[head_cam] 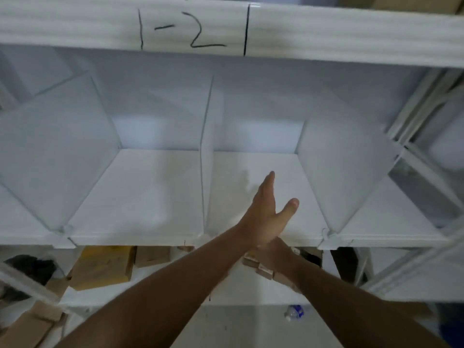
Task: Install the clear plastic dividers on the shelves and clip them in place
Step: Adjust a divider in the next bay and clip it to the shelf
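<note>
Left hand [266,217] is stretched out flat over the white shelf [150,197], fingers [267,187] straight and pressed together, thumb [288,207] spread off to the side, holding nothing; its forearm runs up from the lower left, crossing over the other arm; the right hand [271,252] sits just beneath that left wrist, at the shelf's front edge, and most of it is hidden, so whether those fingers grip anything I cannot tell; small brownish blocks [261,268] show right below it, too blurred to name.

Just left of the outstretched fingers stands a clear plastic divider [204,159], upright, seen nearly edge-on, running from the front lip to the back wall; off to the right of the thumb a second divider [339,159] stands upright too, with a small clip [325,233] at its front foot on the shelf edge; well to the left, a third divider [57,151], likewise with a clip [65,228] at its front corner; the hand is in the bay between the middle and right panels.

Above the fingers, the upper shelf's front edge [326,31] carries handwritten "1-2" [180,28] and a black vertical line; below the arms, cardboard boxes [103,267] lie on a lower level, and a small crumpled bottle [293,312] lies below them.
</note>
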The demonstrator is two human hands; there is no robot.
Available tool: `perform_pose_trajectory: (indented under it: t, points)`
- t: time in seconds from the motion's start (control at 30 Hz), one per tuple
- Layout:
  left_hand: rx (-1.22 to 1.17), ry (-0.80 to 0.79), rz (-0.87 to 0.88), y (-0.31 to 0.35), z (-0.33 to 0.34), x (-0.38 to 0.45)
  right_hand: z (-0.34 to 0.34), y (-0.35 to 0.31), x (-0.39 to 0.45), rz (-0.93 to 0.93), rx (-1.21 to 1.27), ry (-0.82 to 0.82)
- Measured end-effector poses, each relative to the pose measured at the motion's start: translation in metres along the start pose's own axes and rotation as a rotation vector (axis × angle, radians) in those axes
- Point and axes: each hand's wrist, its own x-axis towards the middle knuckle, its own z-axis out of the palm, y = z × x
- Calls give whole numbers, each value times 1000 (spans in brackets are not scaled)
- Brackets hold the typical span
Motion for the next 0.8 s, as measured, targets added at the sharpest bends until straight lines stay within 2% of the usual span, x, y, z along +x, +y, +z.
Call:
perform_pose_trajectory:
  t: [0.1, 0.23, 0.37, 0.47, 0.53, 0.67, 0.8]
  points:
    - [-46, -43, 29, 0, 19, 31, -25, 32, -18, 145, -36, 52]
    - [29, -98, 21, -5, 41, 54, -56, 83, -57, 227, -124, 96]
    - [76, -150, 69, -4, 66, 62, -90, 132, -83, 367, -154, 263]
    - [138, -161, 108, 4, 85, 72, -107, 156, -83, 371, -142, 354]
    - [179, -141, 135, 9, 98, 79, -115, 170, -77, 351, -113, 346]
    - [301, -104, 173, 2, 127, 87, -125, 210, -61, 235, -81, 214]
    - [481, -134, 11, -25, 156, 89, -128, 243, -45, 88, -13, 87]
